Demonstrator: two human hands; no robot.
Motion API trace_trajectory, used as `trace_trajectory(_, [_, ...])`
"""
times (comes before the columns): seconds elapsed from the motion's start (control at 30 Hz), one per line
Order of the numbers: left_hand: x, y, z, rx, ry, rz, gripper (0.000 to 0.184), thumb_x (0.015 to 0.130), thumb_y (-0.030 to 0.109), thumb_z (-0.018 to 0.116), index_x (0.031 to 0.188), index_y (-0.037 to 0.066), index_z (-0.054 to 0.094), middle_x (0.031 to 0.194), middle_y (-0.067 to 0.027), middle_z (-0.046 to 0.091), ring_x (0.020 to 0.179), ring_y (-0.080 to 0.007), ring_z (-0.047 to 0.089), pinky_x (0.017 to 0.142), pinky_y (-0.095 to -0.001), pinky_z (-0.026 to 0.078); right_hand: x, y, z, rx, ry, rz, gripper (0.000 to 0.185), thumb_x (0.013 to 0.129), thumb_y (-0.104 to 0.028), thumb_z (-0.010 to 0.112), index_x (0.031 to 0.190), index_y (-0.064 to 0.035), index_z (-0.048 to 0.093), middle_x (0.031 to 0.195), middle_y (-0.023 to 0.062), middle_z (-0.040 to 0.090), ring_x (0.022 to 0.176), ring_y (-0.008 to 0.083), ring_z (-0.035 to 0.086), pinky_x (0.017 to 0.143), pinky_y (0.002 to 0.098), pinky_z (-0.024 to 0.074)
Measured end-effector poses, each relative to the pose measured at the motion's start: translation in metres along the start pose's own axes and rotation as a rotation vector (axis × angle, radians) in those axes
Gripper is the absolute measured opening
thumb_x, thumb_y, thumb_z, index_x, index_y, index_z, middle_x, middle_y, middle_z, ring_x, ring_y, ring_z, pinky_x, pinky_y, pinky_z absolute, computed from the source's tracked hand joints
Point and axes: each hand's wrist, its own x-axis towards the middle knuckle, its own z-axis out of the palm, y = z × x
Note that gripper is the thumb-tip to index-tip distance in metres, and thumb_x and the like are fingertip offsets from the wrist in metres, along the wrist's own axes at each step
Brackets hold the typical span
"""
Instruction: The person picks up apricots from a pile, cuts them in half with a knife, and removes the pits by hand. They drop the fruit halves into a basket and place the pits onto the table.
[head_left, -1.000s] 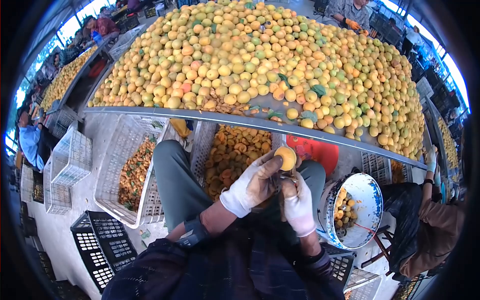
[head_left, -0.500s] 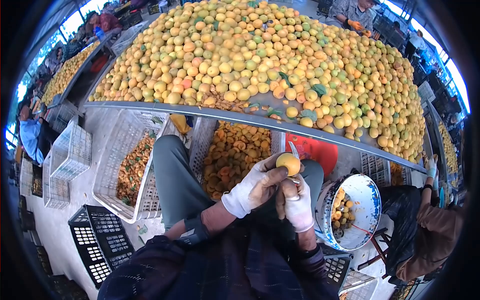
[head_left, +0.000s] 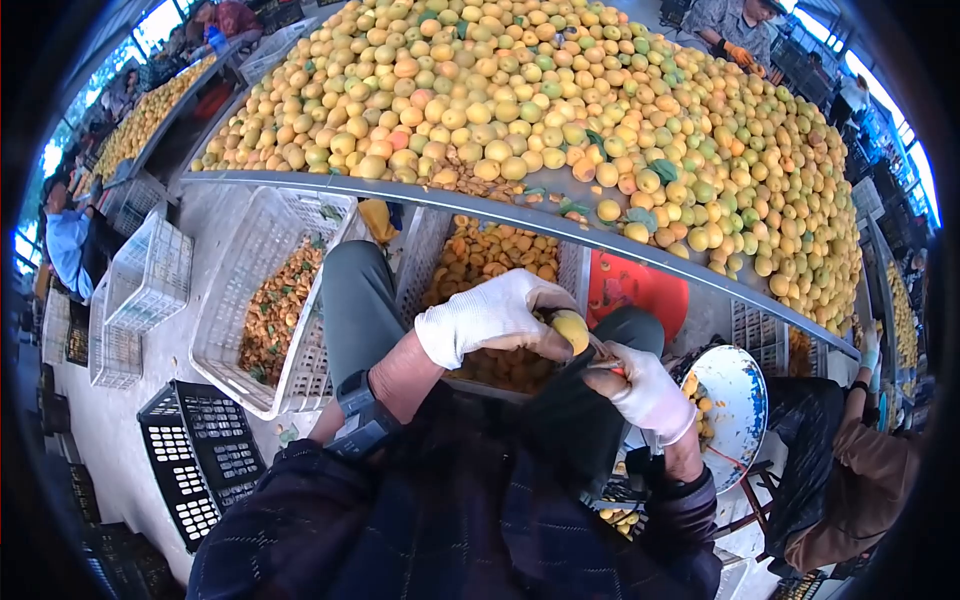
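Note:
My left hand (head_left: 495,318), in a whitish knit glove, is closed round a yellow apricot (head_left: 572,332) held above my lap. Close on its right, my right hand (head_left: 652,392), gloved too, grips a small knife (head_left: 604,353); most of the handle is hidden in the fingers and the blade is hard to make out. Below the hands, a light plastic crate (head_left: 571,268) holds halved apricots (head_left: 500,250). Beyond them slopes a metal-edged table (head_left: 420,192) heaped with whole apricots (head_left: 480,105).
A white crate (head_left: 222,300) with orange scraps stands left, a black crate (head_left: 205,455) nearer me. At right are a red plastic object (head_left: 640,292), a paint-worn bucket (head_left: 735,385) with fruit inside, and a seated co-worker (head_left: 860,460). Another person (head_left: 735,40) works across the table.
Both hands have turned and drawn slightly apart. My left hand now covers more of the apricot from above; my right hand has moved right with the knife, whose upright blade no longer shows plainly.

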Motion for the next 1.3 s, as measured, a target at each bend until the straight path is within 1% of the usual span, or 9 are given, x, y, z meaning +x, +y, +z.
trace_trajectory(0.03, [0.001,-0.008,0.006,-0.199,0.017,0.061,0.043,0.070,0.011,0.070,0.110,-0.001,0.061,0.104,-0.0073,0.064,0.093,-0.0131,0.058,0.087,-0.0272,0.044,-0.002,0.003,-0.004,-0.001,0.001,-0.001,0.023,0.084,-0.021,0.066,0.095,-0.0019,0.058,0.072,0.0130,0.062,0.065,0.0217,0.064,0.059,0.0294,0.0487])
trace_trajectory(0.1, [0.004,-0.014,0.016,-0.475,0.113,0.130,0.046,0.075,0.010,0.068,0.119,0.000,0.055,0.107,-0.0089,0.062,0.090,-0.0144,0.060,0.081,-0.0272,0.047,-0.007,-0.001,-0.012,0.815,0.027,0.147,0.026,0.085,-0.027,0.067,0.093,-0.0044,0.058,0.061,0.0071,0.054,0.042,0.0164,0.053,0.040,0.0256,0.0398])
trace_trajectory(0.13, [0.004,-0.015,0.021,-0.480,0.108,0.141,0.046,0.075,0.010,0.068,0.119,0.000,0.055,0.107,-0.0089,0.062,0.090,-0.0144,0.060,0.081,-0.0272,0.047,-0.004,-0.008,0.007,1.218,0.464,-0.046,0.035,0.089,-0.040,0.060,0.097,-0.0063,0.056,0.051,-0.0003,0.040,0.030,0.0108,0.033,0.029,0.0230,0.0257])
trace_trajectory(0.2, [0.001,-0.016,0.030,-0.968,0.102,-0.018,0.052,0.082,0.014,0.065,0.129,0.002,0.046,0.106,-0.0111,0.061,0.090,-0.0159,0.062,0.072,-0.0274,0.051,0.017,-0.013,-0.005,1.397,0.592,-0.299,0.045,0.092,-0.050,0.050,0.100,-0.0056,0.054,0.047,-0.0017,0.031,0.028,0.0110,0.025,0.026,0.0256,0.0217])
trace_trajectory(0.3, [0.020,-0.039,0.050,-1.275,-0.022,-0.025,0.046,0.094,0.038,0.052,0.123,0.004,0.047,0.101,-0.0136,0.064,0.080,-0.0183,0.065,0.060,-0.0261,0.051,0.036,-0.040,-0.009,1.231,0.756,-0.542,0.043,0.098,-0.046,0.040,0.105,-0.0068,0.057,0.049,-0.0019,0.033,0.030,0.0100,0.021,0.029,0.0263,0.0187])
trace_trajectory(0.4, [0.027,-0.040,0.060,-1.426,-0.019,-0.137,0.044,0.095,0.043,0.048,0.116,0.004,0.051,0.098,-0.0150,0.065,0.073,-0.0196,0.064,0.056,-0.0266,0.049,0.051,-0.061,-0.005,1.040,1.042,-0.401,0.047,0.095,-0.049,0.044,0.104,-0.0030,0.051,0.046,-0.0011,0.031,0.030,0.0116,0.027,0.029,0.0262,0.0245])
trace_trajectory(0.87, [0.027,-0.036,0.065,-1.688,0.301,-0.300,0.034,0.098,0.037,0.044,0.103,0.004,0.051,0.097,-0.0096,0.056,0.077,-0.0214,0.058,0.059,-0.0291,0.051,0.081,-0.044,0.015,1.303,0.841,-0.308,0.037,0.097,-0.042,0.042,0.093,-0.0058,0.050,0.050,-0.0011,0.036,0.033,0.0110,0.027,0.033,0.0260,0.0242])
trace_trajectory(1.03, [0.018,-0.031,0.054,-1.387,0.240,0.025,0.035,0.093,0.022,0.056,0.120,0.000,0.048,0.105,-0.0134,0.058,0.092,-0.0257,0.062,0.084,-0.0399,0.054,0.098,0.003,0.013,1.630,0.829,-0.209,0.037,0.095,-0.046,0.045,0.087,-0.0104,0.051,0.054,-0.0042,0.031,0.035,0.0079,0.021,0.033,0.0250,0.0176])
trace_trajectory(1.3, [0.010,-0.039,0.048,-1.272,0.305,0.080,0.032,0.090,0.010,0.055,0.120,0.000,0.047,0.101,-0.0125,0.058,0.086,-0.0236,0.063,0.076,-0.0347,0.054,0.101,-0.027,0.021,1.466,0.613,-0.131,0.045,0.092,-0.055,0.046,0.087,-0.0100,0.051,0.054,-0.0049,0.031,0.035,0.0065,0.021,0.034,0.0226,0.0165])
